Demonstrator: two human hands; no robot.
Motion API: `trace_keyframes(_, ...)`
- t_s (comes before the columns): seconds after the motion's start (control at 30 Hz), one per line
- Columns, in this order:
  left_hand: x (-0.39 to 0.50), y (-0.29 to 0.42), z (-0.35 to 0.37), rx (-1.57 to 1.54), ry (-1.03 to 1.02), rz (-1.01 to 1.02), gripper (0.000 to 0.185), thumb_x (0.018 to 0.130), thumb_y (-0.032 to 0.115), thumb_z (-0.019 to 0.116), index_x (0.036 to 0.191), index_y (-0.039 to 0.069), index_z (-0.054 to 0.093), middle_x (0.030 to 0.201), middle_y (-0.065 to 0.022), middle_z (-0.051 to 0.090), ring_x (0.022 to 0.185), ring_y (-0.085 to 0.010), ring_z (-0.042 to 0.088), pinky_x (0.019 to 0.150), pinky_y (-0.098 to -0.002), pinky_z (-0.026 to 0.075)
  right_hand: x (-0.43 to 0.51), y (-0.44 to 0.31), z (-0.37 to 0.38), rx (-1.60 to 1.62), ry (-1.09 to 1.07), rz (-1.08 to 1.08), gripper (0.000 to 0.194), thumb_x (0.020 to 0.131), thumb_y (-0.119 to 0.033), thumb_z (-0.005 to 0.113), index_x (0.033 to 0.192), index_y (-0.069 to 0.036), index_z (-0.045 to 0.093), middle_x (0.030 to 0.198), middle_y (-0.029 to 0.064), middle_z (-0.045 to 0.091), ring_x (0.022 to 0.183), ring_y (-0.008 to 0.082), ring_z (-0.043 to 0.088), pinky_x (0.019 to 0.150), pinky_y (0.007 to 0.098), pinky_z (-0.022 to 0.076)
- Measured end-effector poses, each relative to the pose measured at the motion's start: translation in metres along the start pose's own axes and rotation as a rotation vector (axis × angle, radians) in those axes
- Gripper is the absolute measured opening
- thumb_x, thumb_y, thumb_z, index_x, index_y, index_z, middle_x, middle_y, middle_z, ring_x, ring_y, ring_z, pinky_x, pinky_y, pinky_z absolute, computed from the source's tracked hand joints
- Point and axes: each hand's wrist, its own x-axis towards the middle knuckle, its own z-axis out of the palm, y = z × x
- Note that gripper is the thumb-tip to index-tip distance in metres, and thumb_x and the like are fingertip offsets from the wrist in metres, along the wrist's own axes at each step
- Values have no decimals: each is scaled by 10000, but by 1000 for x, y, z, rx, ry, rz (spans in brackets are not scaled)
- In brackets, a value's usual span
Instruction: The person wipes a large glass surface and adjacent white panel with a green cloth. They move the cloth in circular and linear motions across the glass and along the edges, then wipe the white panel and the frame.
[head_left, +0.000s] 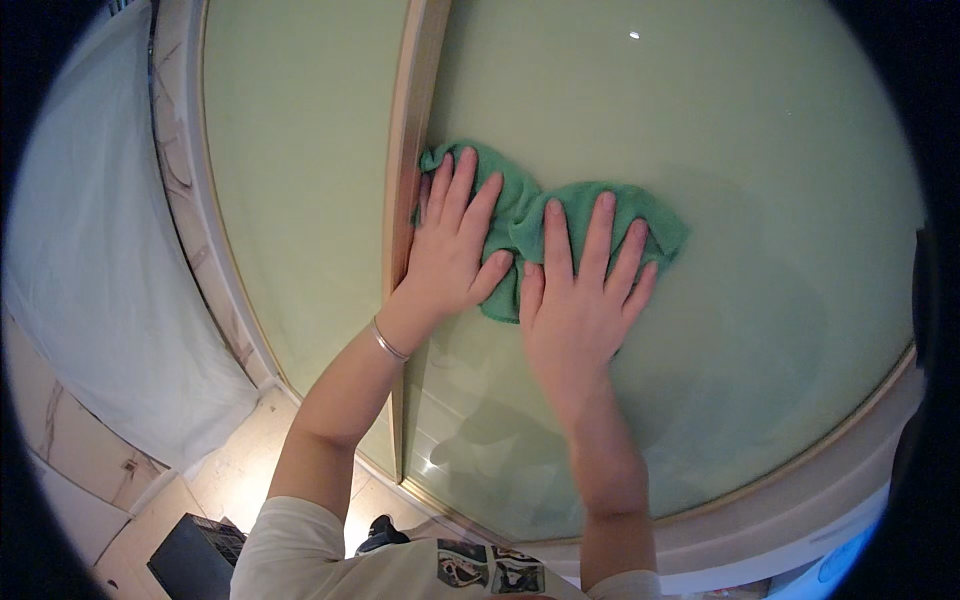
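Observation:
A green microfibre cloth (581, 217) lies bunched and creased against a pale green glass sliding-door panel (750, 135). My left hand (454, 240) presses its left part with fingers spread, close beside the gold-coloured door frame (405, 172). Flat on the right part of the cloth is my right hand (581, 300), its fingertips on the fabric. Between the two hands the cloth is pinched into folds. Both palms face the glass, and the cloth's underside is hidden.
Left of the frame is a second pale green panel (300, 150). Further left hangs a whitish sheet (112, 247) by a marble-patterned wall. A dark box (195, 559) stands on the tiled floor (247, 435) at lower left. A bottom track (780, 472) curves below the panel.

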Motion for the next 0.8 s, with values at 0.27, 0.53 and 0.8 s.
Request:
trace_keyframes(0.27,-12,4,11,-50,38,1,726,928,481,490,1454,-2,355,1564,-285,193,1414,-523,200,1146,-596,184,-10,2,11,-12,46,-3,554,882,-382,591,1418,-278,499,1570,103,305,1391,418,314,1076,607,273)
trace_keyframes(0.53,-56,24,23,-23,50,-25,721,876,387,560,1460,15,356,1572,-266,192,1436,-490,181,1170,-556,174,-62,15,24,-7,148,-23,536,882,-392,587,1403,-287,516,1555,105,332,1376,417,336,1056,598,291)
trace_keyframes(0.8,-70,41,31,22,0,-18,719,874,348,567,1446,-27,344,1570,-290,171,1441,-501,162,1167,-570,162,-106,35,26,26,60,-125,548,871,-426,596,1399,-300,515,1554,78,348,1367,398,349,1065,575,289)
